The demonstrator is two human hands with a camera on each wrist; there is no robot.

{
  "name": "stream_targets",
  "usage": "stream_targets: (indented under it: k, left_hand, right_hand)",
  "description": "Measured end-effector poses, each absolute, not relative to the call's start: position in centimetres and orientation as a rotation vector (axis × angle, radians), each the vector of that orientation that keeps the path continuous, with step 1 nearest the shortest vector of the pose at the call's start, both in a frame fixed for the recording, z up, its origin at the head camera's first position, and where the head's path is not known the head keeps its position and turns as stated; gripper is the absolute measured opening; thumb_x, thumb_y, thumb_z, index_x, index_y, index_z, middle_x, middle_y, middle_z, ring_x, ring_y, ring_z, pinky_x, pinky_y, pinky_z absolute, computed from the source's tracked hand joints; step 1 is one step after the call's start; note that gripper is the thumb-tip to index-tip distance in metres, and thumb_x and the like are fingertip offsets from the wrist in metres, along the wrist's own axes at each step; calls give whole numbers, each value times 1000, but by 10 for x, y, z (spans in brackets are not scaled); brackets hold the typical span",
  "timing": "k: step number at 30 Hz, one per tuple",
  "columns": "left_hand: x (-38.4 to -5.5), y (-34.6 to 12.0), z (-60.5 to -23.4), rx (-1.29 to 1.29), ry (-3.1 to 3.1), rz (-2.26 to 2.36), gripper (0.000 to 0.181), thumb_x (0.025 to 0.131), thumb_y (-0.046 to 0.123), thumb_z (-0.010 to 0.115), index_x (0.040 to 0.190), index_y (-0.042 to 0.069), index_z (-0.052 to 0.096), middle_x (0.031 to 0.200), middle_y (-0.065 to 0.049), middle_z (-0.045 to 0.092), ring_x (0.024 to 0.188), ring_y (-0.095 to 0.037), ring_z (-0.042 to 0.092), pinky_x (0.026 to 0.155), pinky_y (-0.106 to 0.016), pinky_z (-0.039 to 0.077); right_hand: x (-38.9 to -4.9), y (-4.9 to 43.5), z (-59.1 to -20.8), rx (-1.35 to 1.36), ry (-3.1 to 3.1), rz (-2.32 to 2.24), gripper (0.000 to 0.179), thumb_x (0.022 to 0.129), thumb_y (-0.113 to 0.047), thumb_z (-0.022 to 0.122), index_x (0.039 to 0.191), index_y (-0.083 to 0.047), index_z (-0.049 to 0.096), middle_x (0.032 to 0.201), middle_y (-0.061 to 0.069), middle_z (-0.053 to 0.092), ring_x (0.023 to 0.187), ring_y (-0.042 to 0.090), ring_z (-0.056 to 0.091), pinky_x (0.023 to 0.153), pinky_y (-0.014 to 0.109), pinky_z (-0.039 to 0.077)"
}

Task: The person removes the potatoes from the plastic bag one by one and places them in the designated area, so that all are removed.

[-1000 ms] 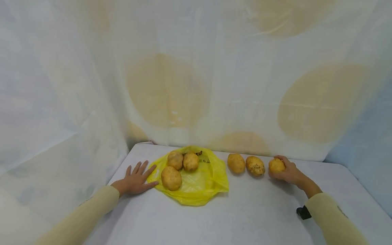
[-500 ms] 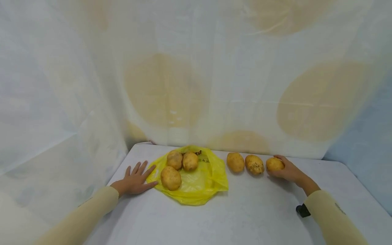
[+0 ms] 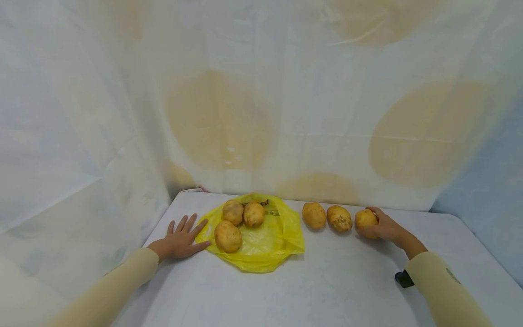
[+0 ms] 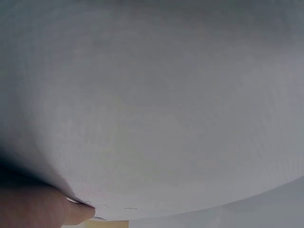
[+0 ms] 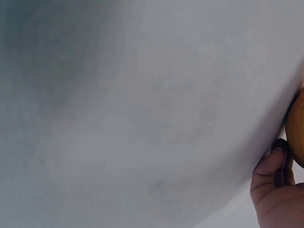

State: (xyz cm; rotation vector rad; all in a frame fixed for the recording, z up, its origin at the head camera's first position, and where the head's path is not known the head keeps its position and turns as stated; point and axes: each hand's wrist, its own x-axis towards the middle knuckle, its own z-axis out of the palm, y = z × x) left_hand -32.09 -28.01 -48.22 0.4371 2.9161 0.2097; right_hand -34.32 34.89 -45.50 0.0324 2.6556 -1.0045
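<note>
Right hand: fingers curled round end potato, right of middle potato | change: gap between them narrower than a second ago, spacing looks more even | left hand: fingers spread, at edge of bag

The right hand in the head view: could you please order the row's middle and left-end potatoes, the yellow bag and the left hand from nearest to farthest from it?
1. Middle potato, just left of the gripped potato.
2. Left-end potato, at the row's left.
3. Yellow bag, left of the row.
4. Left hand, farthest left, at the bag's left edge.
</note>
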Motion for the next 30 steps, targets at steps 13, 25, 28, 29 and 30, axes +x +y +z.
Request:
stream_targets:
  k: [13,25,28,29,30]
  left_hand:
    - [-325,-283,-489,451,2913,223,89,92,75,39,159,21,20,165,-24,5,148,-52,3,110,-74,-4]
    - [-326,-283,-490,453,2917,222,89,92,75,40,159,20,20,164,-25,5,148,-53,4,110,-75,-4]
    - [-324,-282,-489,440,2918,219,88,92,74,40,159,20,21,164,-24,5,148,-52,4,110,-74,-4]
    - [-324,-282,-489,439,2920,216,88,92,74,41,159,20,21,164,-24,6,148,-53,4,110,-75,-3]
    - [-324,-282,-489,436,2920,211,88,92,74,40,159,20,21,164,-24,6,148,-52,4,110,-74,-3]
  right_hand:
    - [-341,350,-453,43,2667,-1011,115,85,-54,70,156,-1,-4,149,40,20,128,52,36,103,68,35]
    - [-334,367,-449,175,3078,-719,101,94,-72,34,156,-6,-11,151,42,-22,132,72,4,102,82,11]
    - [-327,376,-454,61,3230,-435,96,95,-72,34,158,-12,-5,153,39,-25,132,70,6,100,82,7]
    - [-325,378,-455,28,3265,-356,94,95,-72,33,159,-13,-3,154,38,-24,132,69,8,100,81,6]
    - [-323,380,-456,15,3282,-321,92,95,-71,33,159,-15,-2,154,37,-25,132,68,8,101,81,4]
